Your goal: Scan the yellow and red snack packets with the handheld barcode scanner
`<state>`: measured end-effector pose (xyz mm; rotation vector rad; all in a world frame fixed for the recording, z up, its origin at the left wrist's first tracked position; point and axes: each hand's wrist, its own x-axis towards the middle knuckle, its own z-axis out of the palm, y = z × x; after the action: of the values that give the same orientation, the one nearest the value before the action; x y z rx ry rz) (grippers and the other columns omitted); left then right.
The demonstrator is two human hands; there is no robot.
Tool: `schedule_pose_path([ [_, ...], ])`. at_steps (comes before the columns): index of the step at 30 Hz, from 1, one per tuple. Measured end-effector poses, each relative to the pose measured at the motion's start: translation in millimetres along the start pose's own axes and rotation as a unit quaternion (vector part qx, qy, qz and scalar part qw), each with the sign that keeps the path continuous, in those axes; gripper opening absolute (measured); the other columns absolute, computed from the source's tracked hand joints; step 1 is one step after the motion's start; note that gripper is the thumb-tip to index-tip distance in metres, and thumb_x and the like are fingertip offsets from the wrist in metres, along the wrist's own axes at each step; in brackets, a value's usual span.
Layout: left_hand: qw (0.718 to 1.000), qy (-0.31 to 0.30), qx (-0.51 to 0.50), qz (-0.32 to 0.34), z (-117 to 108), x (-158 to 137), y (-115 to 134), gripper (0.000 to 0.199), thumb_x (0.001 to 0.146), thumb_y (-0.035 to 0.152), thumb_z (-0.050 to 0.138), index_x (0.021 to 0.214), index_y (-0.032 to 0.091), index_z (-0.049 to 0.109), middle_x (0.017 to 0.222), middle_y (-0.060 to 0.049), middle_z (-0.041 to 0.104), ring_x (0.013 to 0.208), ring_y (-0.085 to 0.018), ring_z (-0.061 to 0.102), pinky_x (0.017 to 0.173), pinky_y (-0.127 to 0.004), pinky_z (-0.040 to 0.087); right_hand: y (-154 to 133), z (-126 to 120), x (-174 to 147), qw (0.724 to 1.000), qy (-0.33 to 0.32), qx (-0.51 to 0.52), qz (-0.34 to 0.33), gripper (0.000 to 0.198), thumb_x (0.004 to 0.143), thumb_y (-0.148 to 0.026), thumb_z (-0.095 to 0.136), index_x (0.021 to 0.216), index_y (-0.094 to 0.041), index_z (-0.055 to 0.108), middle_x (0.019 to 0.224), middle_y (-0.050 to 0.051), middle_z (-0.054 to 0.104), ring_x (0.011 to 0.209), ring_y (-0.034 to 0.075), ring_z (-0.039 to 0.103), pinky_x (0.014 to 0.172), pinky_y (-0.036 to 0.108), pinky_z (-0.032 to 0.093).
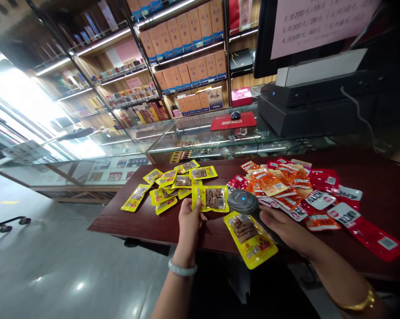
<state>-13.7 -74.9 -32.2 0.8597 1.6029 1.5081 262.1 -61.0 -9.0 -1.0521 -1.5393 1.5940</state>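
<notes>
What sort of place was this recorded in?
Probably a shop, at its checkout: boxes fill lit shelves, a glass display counter stands before them, and the right hand holds what looks like a barcode scanner beside yellow packets.

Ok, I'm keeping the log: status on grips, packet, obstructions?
Left grip on yellow packet. Right grip on scanner. Nothing visible between packet and scanner.

Upper left is totally blown out with white glare, strip lights (103,41) glow along the shelves (186,88), and reflections dot the grey floor (67,257). Yellow packets (183,180) catch small highlights on the dimmer desk (120,223). Far right goes nearly black; edges look kinda stretched.
</notes>
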Motion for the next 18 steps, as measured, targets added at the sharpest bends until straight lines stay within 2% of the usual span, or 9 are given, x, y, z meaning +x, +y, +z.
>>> schedule_pose_path([
  [3,0.999,0.008,-0.034,0.012,-5.7,-1.6,-0.6,0.044,0.073,0.054,0.072,0.086,0.023,0.044,0.044,0.011,0.052,0.026,-0.006,0.036,0.028,-0.015,0.022,-0.2,5.6,1.1,0.999,-0.039,0.014,0.010,0.050,0.089,-0.060,0.059,0.119,-0.022,0.071,0.113,0.011,0.074,0.104,0.033,0.067,0.099,0.049,0.049],
  [7,0.997,0.039,-0.067,0.030,-24.2,0.4,2.8,0.048,0.069,0.052,0.077,0.086,0.022,0.044,0.053,0.010,0.056,0.029,-0.007,0.044,0.027,-0.014,0.026,-4.1,11.4,0.8,0.997,-0.062,0.017,0.033,0.054,0.091,-0.060,0.056,0.128,-0.022,0.067,0.099,0.009,0.077,0.090,0.031,0.071,0.090,0.049,0.054],
  [10,0.989,0.107,-0.090,0.052,-54.0,6.9,8.0,0.049,0.069,0.047,0.079,0.095,0.021,0.046,0.067,0.007,0.062,0.041,-0.010,0.059,0.036,-0.017,0.043,-11.1,11.8,-0.1,0.999,-0.040,0.009,0.020,0.055,0.089,-0.064,0.056,0.123,-0.023,0.070,0.097,0.010,0.078,0.091,0.033,0.071,0.086,0.048,0.056],
  [12,0.983,0.151,-0.092,0.056,-75.7,12.1,8.2,0.056,0.070,0.041,0.080,0.110,0.023,0.047,0.090,0.000,0.068,0.050,-0.011,0.065,0.044,-0.022,0.053,-13.7,9.4,-0.4,1.000,-0.016,0.000,0.000,0.053,0.088,-0.064,0.057,0.118,-0.024,0.073,0.104,0.010,0.077,0.097,0.034,0.069,0.091,0.048,0.054],
  [14,0.979,0.183,-0.067,0.052,-92.3,15.7,2.8,0.070,0.071,0.035,0.081,0.128,0.026,0.041,0.112,-0.006,0.065,0.055,-0.012,0.067,0.049,-0.026,0.056,-12.8,5.4,-0.9,1.000,0.005,-0.018,-0.011,0.050,0.088,-0.063,0.058,0.117,-0.024,0.074,0.104,0.009,0.078,0.099,0.034,0.068,0.093,0.048,0.053],
  [15,0.979,0.192,-0.046,0.049,-97.6,16.4,-1.8,0.076,0.072,0.033,0.080,0.135,0.027,0.038,0.117,-0.008,0.064,0.056,-0.012,0.068,0.051,-0.028,0.058,-11.2,3.2,-1.4,1.000,0.012,-0.023,-0.009,0.050,0.088,-0.062,0.059,0.117,-0.024,0.073,0.101,0.009,0.078,0.098,0.033,0.069,0.092,0.048,0.054],
  [17,0.981,0.188,0.006,0.054,-102.0,15.3,-12.8,0.079,0.074,0.031,0.079,0.141,0.026,0.037,0.116,-0.009,0.064,0.061,-0.014,0.069,0.059,-0.032,0.061,-6.9,-1.0,-3.3,1.000,0.020,-0.017,0.010,0.050,0.086,-0.063,0.060,0.116,-0.025,0.073,0.092,0.008,0.078,0.090,0.032,0.070,0.082,0.045,0.057],
  [18,0.980,0.184,0.041,0.069,-101.7,13.5,-17.7,0.075,0.074,0.031,0.078,0.139,0.024,0.041,0.115,-0.010,0.065,0.065,-0.015,0.070,0.063,-0.034,0.062,-4.8,-2.7,-4.8,0.999,0.025,-0.008,0.025,0.051,0.085,-0.064,0.061,0.115,-0.025,0.073,0.085,0.008,0.077,0.084,0.031,0.071,0.075,0.042,0.059],
])
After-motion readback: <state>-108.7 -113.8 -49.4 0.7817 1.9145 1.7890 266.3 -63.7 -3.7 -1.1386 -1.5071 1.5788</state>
